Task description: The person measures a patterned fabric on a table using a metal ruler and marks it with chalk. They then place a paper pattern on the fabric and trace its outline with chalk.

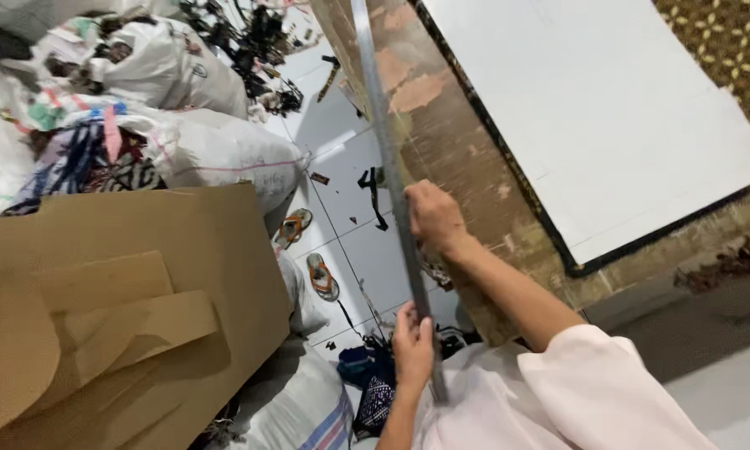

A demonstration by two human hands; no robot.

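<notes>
We held the long grey metal ruler (394,179) along the worn brown board's (458,158) edge, left hand (413,343) gripping low, right hand (433,215) clasped higher (white tiled floor (350,208) below, littered with scraps).

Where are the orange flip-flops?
In the head view, the orange flip-flops lie on the white tiled floor, left of centre, between the big cardboard sheet and the long metal ruler.

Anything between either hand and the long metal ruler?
Nothing visible. The left hand grips the long metal ruler near its lower end, and the right hand presses on it higher up, against the worn brown board.
</notes>
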